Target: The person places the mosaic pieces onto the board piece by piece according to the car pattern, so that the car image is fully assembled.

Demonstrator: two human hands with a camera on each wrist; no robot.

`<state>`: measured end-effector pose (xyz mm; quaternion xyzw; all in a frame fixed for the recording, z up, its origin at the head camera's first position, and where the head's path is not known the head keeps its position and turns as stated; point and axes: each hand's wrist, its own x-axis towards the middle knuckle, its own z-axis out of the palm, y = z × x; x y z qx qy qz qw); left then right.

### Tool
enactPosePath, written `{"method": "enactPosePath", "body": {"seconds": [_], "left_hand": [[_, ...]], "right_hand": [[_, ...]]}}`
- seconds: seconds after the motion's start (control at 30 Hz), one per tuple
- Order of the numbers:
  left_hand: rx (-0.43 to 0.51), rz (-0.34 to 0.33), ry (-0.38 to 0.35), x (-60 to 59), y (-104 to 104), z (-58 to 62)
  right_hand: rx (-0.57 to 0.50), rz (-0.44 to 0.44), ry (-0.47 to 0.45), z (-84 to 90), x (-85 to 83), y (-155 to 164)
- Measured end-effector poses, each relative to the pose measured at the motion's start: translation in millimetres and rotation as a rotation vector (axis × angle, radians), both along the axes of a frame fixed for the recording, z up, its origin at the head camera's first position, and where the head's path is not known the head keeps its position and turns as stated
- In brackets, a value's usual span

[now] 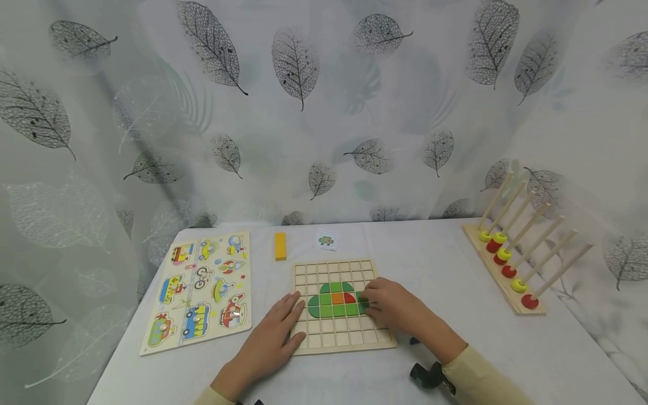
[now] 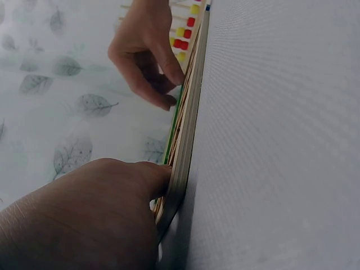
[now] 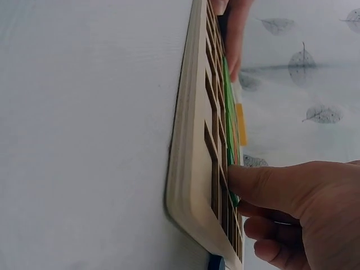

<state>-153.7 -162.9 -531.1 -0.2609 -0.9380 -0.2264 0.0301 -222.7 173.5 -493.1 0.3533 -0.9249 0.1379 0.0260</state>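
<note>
A wooden grid board (image 1: 329, 270) lies flat on the white table in front of me. In its middle sits a cluster of green tiles (image 1: 326, 301) with an orange and a red one inside. My left hand (image 1: 275, 332) rests flat on the board's near left corner, fingers straight; the left wrist view shows this left hand (image 2: 90, 219) against the board's edge (image 2: 188, 140). My right hand (image 1: 387, 306) has its fingertips pinched on a green tile (image 1: 360, 296) at the cluster's right end. In the right wrist view, the right hand's (image 3: 292, 197) thumb presses beside the green tiles (image 3: 228, 112).
A vehicle peg puzzle (image 1: 199, 289) lies to the left. A yellow block (image 1: 280, 246) and a small picture card (image 1: 326, 241) sit behind the board. A wooden peg rack (image 1: 511, 264) with red and yellow beads stands at the right. A leaf-print curtain hangs behind.
</note>
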Motion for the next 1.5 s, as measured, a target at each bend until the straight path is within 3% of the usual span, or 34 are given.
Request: {"method": "enactPosePath", "body": {"seconds": [0.6,0.77,1.03,1.2,1.5], "left_hand": [[0.014,-0.008,0.007,-1.8,1,0.5],[0.014,-0.01,0.003,-1.6,1,0.6],[0.004,-0.003,0.001,-1.3,0,0.4],[0.009,-0.003,-0.006,-0.9,0,0.8],[0.006,-0.002,-0.012,-0.4,0,1.1]], "right_hand": [[-0.061,0.024,-0.062,2.2,-1.8,3],[-0.109,-0.046,-0.095,10.7,-0.1,13],[-0.123,-0.12,-0.009,26.9,-0.8,37],[-0.097,-0.202,-0.058,30.4,1.8,50],[-0.059,-0.262,-0.193,21.9,5.5,62]]}}
